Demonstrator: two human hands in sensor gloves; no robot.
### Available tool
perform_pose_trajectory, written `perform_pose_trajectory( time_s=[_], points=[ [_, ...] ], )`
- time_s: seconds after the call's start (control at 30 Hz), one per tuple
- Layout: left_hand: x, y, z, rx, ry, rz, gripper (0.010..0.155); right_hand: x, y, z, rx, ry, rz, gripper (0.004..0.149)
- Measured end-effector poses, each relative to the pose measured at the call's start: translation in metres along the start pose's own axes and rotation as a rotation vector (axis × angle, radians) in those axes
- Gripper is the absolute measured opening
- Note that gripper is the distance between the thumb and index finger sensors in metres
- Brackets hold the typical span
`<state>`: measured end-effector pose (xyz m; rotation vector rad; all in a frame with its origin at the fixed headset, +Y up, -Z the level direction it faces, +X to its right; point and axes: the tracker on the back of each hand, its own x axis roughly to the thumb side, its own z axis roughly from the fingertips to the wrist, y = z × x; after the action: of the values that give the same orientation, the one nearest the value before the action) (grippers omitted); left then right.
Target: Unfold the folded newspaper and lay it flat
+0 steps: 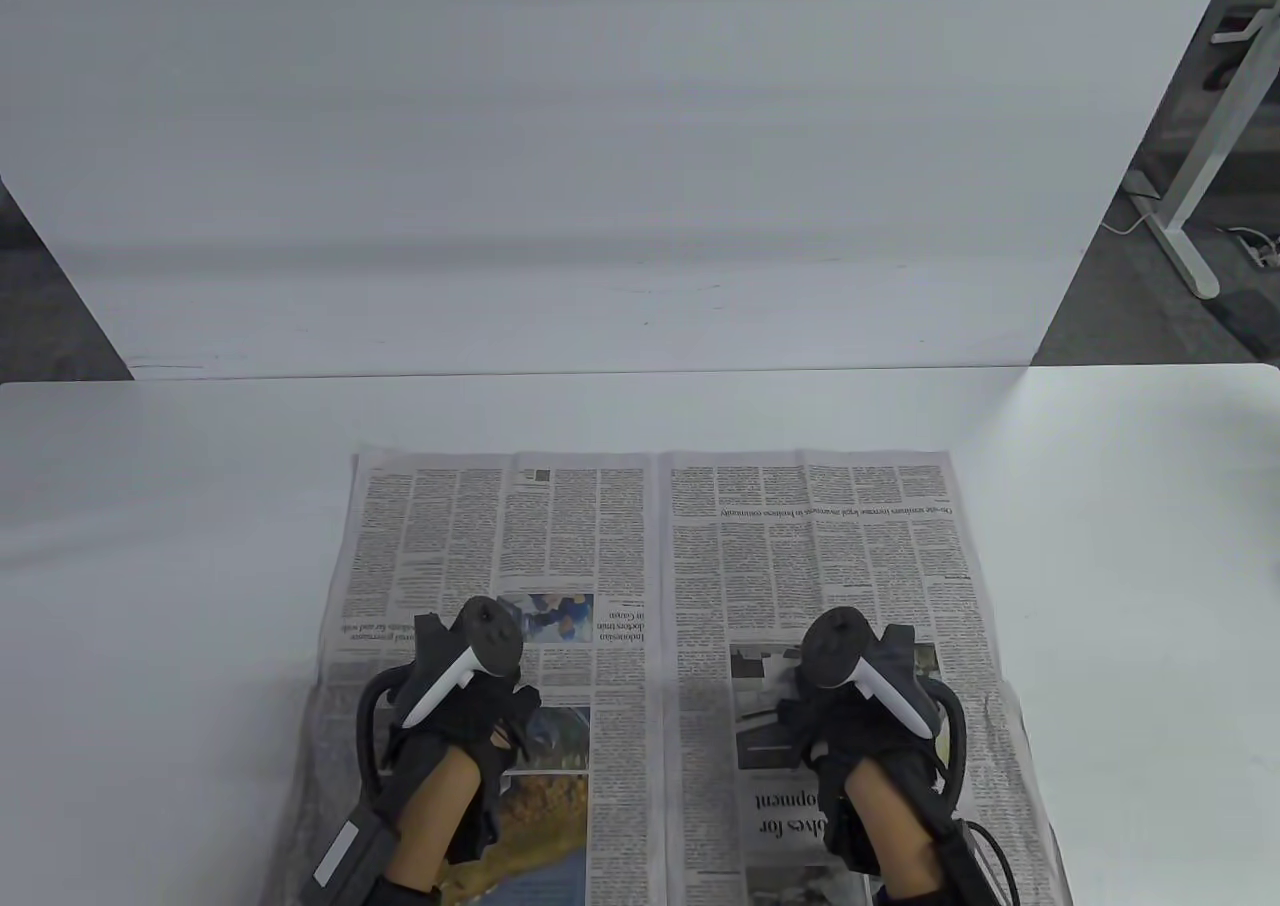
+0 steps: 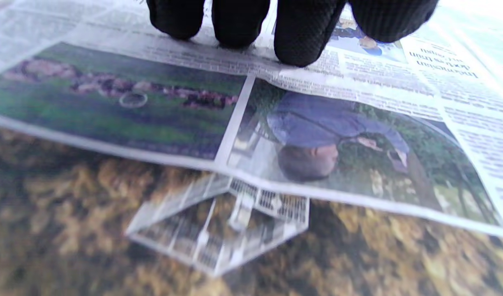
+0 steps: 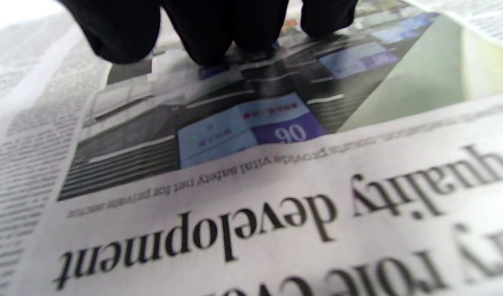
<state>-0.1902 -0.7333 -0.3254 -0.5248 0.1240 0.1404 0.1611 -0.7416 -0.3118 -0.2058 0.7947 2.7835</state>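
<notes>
The newspaper (image 1: 660,586) lies opened out on the white table, its two pages side by side with the centre crease running away from me. My left hand (image 1: 470,691) rests flat on the left page, its gloved fingertips (image 2: 301,45) pressing the paper just above two colour photos. My right hand (image 1: 850,706) rests flat on the right page, its fingertips (image 3: 218,45) pressing on a dark photo above a large headline. Neither hand grips anything. The paper's near edge runs out of the table view's bottom edge.
The white table (image 1: 160,546) extends well to the left, right and beyond the paper. A white panel (image 1: 600,146) stands upright along the table's far edge. A desk leg (image 1: 1200,176) and floor show at the far right.
</notes>
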Motion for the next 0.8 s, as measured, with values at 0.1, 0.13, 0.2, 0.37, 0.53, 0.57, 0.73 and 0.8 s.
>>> perform_pose_trajectory(
  time_s=[0.1,0.13,0.2,0.37,0.53,0.57,0.73,0.8],
  points=[
    [0.002,0.001,0.006,-0.036,0.021,-0.023,0.059,0.0,-0.001,0.008,0.053,0.012,-0.009,0.065],
    [0.002,0.001,0.007,-0.036,0.026,-0.023,0.058,0.0,-0.001,0.009,0.063,0.014,-0.006,0.065],
    [0.003,0.001,0.007,-0.027,0.033,-0.019,0.057,0.0,-0.001,0.011,0.061,0.017,-0.006,0.064],
    [0.009,0.007,0.014,0.033,0.035,-0.023,0.059,0.009,-0.01,0.021,-0.069,-0.032,-0.012,0.065],
    [0.029,0.026,0.021,0.139,-0.066,-0.034,0.062,0.027,-0.027,0.025,-0.226,-0.106,-0.075,0.07],
    [0.033,0.028,0.018,0.155,-0.094,-0.012,0.064,0.031,-0.029,0.022,-0.237,-0.123,-0.083,0.071],
    [0.06,0.026,-0.007,0.152,-0.162,0.032,0.072,0.052,-0.029,-0.001,-0.268,-0.174,-0.088,0.08],
    [0.071,0.021,-0.02,0.126,-0.169,0.0,0.074,0.06,-0.025,-0.015,-0.277,-0.184,-0.077,0.079]
  ],
)
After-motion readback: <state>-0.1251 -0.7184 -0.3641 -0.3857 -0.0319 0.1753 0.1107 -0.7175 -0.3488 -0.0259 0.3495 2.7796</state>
